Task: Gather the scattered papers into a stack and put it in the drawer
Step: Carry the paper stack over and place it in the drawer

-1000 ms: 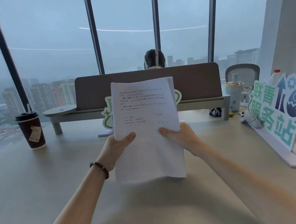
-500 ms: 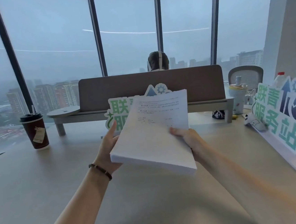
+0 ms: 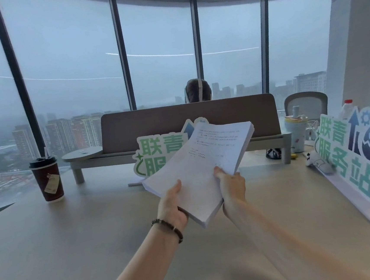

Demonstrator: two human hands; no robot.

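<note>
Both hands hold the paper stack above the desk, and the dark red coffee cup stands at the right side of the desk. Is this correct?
Not quite. In the head view the coffee cup stands at the left side of the desk, not the right. The rest holds: the left hand and the right hand both hold the paper stack above the desk.

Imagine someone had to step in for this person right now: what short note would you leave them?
Left hand: grips the near left corner of the paper stack, thumb on top.
Right hand: grips the stack's near right edge, thumb on the top sheet.
The stack is held tilted in the air above the desk, clear of the coffee cup on the left and the green sign on the right.
Done: the papers are gathered into one squared stack; no loose sheets show on the desk.
Left: put the stack in the drawer. No drawer is in view, so find it first.
</note>
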